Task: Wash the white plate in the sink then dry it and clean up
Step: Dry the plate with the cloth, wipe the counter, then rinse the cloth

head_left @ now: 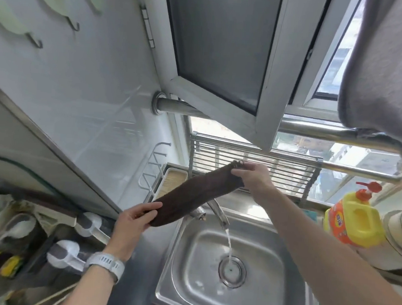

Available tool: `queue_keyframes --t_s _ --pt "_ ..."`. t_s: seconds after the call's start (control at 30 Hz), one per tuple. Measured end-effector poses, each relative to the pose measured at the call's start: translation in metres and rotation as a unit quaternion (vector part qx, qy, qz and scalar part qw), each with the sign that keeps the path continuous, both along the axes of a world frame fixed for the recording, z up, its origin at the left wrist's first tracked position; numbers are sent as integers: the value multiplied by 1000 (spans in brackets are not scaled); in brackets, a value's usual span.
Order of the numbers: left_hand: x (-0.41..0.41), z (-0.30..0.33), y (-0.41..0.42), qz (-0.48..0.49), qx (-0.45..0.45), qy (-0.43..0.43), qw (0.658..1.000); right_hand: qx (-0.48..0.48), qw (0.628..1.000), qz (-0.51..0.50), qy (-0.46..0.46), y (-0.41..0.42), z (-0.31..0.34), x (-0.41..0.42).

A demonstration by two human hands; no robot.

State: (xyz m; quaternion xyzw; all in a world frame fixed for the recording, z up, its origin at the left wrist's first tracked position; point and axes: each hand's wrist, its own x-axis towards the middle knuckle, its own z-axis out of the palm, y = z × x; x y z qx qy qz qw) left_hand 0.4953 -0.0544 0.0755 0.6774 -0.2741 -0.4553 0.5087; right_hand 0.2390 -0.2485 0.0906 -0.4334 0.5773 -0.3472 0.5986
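We see no white plate for certain; the pale stacked shapes (401, 228) cut off at the right edge may be dishes, but they are too cropped to tell. A grey cloth (386, 70) hanging at the upper right hides part of the window. Our left hand (134, 221) pinches the lower end of a folded brown cloth (197, 195), thumb on top and fingers curled beneath; our right hand (253, 177) grips its upper end, fingers closed around the fabric. The cloth stretches taut above the tap (217, 210), covering the tap's base. Water runs from the spout into the drain (231, 271) of the steel sink (185, 287), whose basin lies open below. A yellow detergent bottle (355, 215) stands right of the sink, just beside our right forearm. Cluttered utensils (23, 235) crowd the left counter.
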Motion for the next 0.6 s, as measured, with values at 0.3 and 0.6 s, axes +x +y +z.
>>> queue_keyframes --t_s 0.3,0.6 --pt "-39 -51 11 4 81 -28 996 109 989 -25 -94 49 -69 -22" --pt "-114 -149 -15 -10 223 27 974 231 948 219 17 58 -155 -8"
